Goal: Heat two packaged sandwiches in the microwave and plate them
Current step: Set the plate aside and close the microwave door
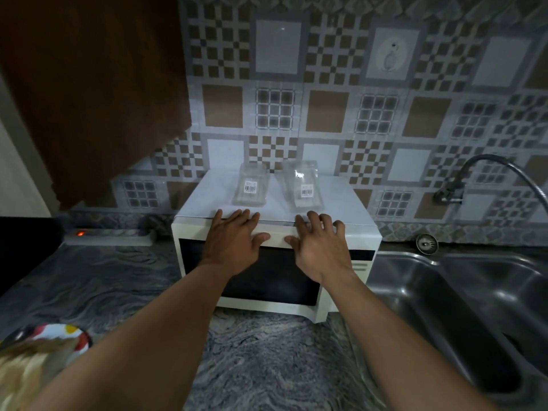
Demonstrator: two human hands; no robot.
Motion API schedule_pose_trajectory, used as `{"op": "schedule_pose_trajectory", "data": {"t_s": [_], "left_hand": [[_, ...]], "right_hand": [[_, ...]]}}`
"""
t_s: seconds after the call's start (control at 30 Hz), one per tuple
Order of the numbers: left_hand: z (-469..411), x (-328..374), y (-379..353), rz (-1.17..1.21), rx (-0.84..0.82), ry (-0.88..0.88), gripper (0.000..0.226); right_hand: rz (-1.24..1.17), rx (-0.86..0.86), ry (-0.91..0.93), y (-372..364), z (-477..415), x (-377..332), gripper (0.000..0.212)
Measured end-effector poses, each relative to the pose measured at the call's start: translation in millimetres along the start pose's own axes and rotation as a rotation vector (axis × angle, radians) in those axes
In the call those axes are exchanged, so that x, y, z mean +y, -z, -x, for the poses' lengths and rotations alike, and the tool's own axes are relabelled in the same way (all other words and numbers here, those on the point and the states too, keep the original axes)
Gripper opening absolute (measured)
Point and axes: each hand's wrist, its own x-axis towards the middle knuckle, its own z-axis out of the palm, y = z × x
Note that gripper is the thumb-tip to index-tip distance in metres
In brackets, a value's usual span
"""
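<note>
A boxy white microwave [204,200] with a dark glass door sits on the grey swirly stone counter [261,351], and its door is closed. A see-through plastic sandwich pack [250,188] lies flat on its top, near the back. A second see-through pack [302,188] lies beside it on the right. Each has a small white sticker with black bar lines. The left hand [234,241] and the right hand [320,247] rest on the microwave's front top edge, just in front of the packs, fingers spread flat and holding nothing. A shiny metal sink [444,292] is on the right
</note>
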Motion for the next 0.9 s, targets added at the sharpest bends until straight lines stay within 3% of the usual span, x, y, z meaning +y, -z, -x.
{"op": "schedule_pose_trajectory", "data": {"t_s": [0.2,0.5,0.9], "left_hand": [[-2,2,5,0.02,-0.034,0.005,0.062],[-8,4,17,0.029,-0.089,0.025,0.061],[-8,8,21,0.064,-0.102,0.068,0.059]], "right_hand": [[-0.03,-0.033,0.002,0,0,3,0.065],[-0.061,-0.06,0.006,8,-7,6,0.051],[-0.086,-0.097,-0.023,15,-9,7,0.05]]}}
